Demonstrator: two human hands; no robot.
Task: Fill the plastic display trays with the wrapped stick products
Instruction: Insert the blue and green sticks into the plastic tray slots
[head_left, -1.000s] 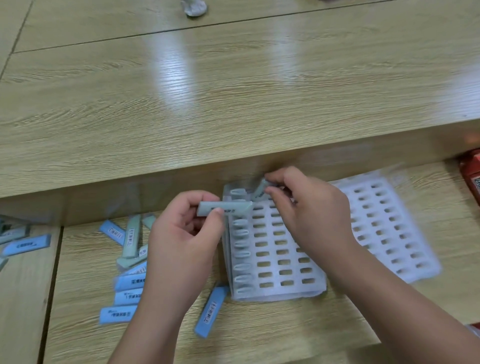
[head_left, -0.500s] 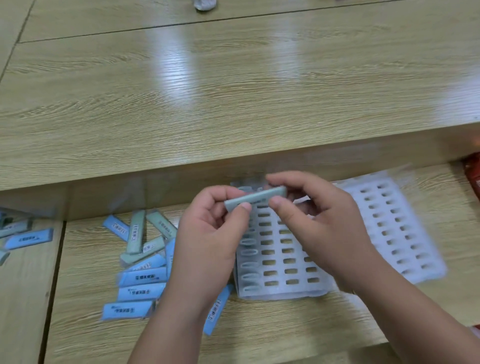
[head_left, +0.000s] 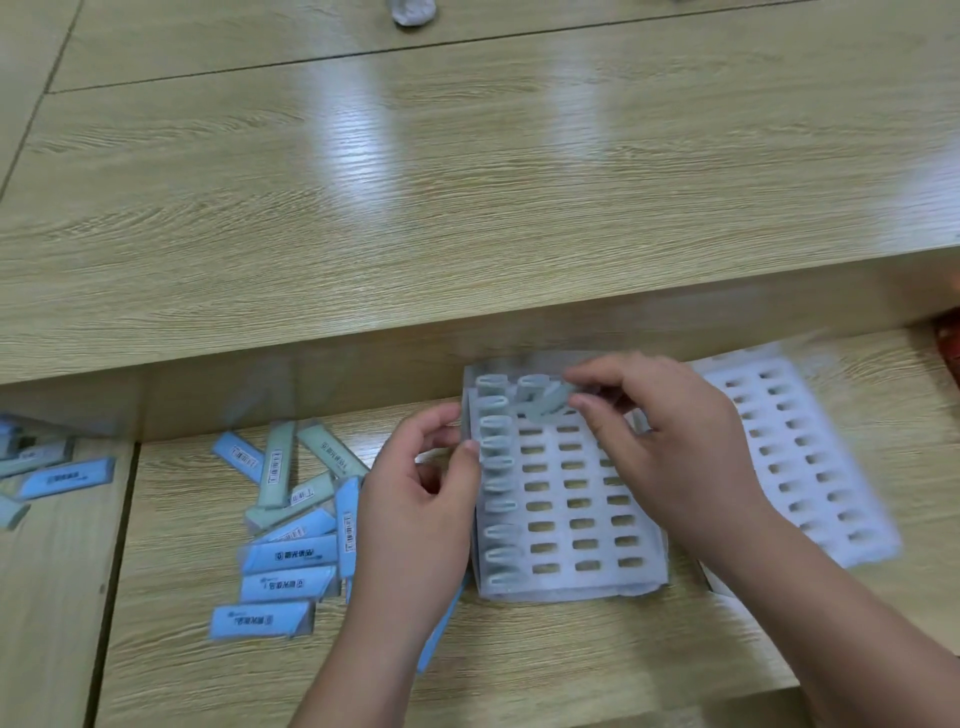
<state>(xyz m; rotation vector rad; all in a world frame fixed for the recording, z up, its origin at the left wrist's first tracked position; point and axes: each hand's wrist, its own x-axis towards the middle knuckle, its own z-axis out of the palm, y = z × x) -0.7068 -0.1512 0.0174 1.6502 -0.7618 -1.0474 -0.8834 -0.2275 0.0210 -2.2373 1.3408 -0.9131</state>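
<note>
A white slotted plastic tray (head_left: 597, 525) lies on the lower wooden shelf. Its left column holds several upright grey-green sticks, and one more stands in the second column's top slot. My right hand (head_left: 670, 452) pinches a grey-green wrapped stick (head_left: 548, 405) at the tray's top, tilted over the second column. My left hand (head_left: 421, 509) hovers at the tray's left edge with fingers curled and nothing in them. A pile of blue and grey-green wrapped sticks (head_left: 291, 525) lies left of that hand.
A second white slotted tray (head_left: 810, 462) lies to the right, partly under my right arm. More sticks (head_left: 47, 473) lie at the far left. A red object (head_left: 950, 338) shows at the right edge. A raised wooden desk top (head_left: 467, 208) spans behind.
The stick passed from both hands to my right hand alone, which carried it down to the tray's top rows. My left hand let go and dropped back beside the tray.
</note>
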